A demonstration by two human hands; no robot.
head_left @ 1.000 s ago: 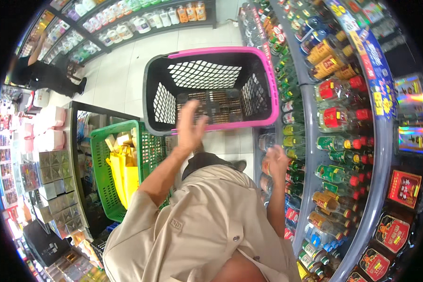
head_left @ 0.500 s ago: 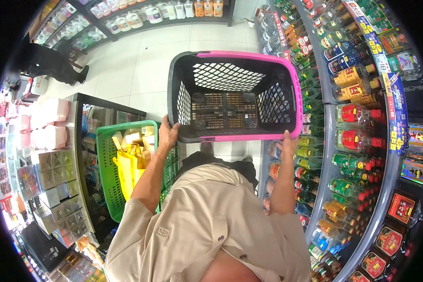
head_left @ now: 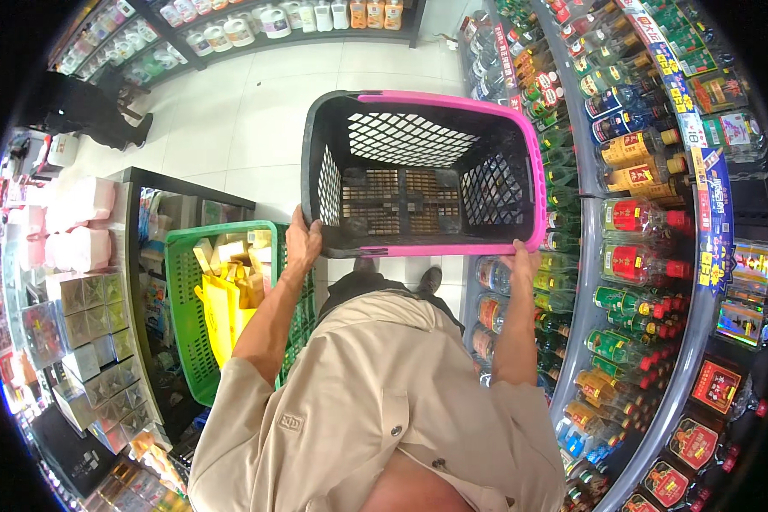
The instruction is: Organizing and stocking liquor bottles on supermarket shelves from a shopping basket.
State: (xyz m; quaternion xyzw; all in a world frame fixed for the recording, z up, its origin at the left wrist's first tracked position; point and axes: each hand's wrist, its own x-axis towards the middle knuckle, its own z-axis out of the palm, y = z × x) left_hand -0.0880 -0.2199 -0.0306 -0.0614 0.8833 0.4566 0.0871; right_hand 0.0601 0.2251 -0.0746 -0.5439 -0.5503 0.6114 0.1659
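In front of my body I hold up a black shopping basket (head_left: 328, 236) with pink handles folded along its rim. Nothing lies inside it, and the tiled floor shows through its lattice walls. My left hand (head_left: 302, 241) grips the near left corner, thumb over the rim and fingers behind the wall. At the near right corner my right hand (head_left: 521, 258) is closed on the rim by the pink handle. Below and left of my left forearm stands a green basket (head_left: 182, 320) holding a yellow bag (head_left: 222, 317) and several pale yellow boxes (head_left: 230, 247).
Shelves of bottles (head_left: 627, 215) run close along my right. On the left is a display stand (head_left: 132, 282) with stacked clear boxes (head_left: 98, 316). Jugs (head_left: 273, 23) line a far shelf. A person in dark clothes (head_left: 94, 111) is at the far left.
The black basket stays in both hands, with only a slight shift in view. My right shoe now shows more below the basket, and the surroundings slide slightly left.
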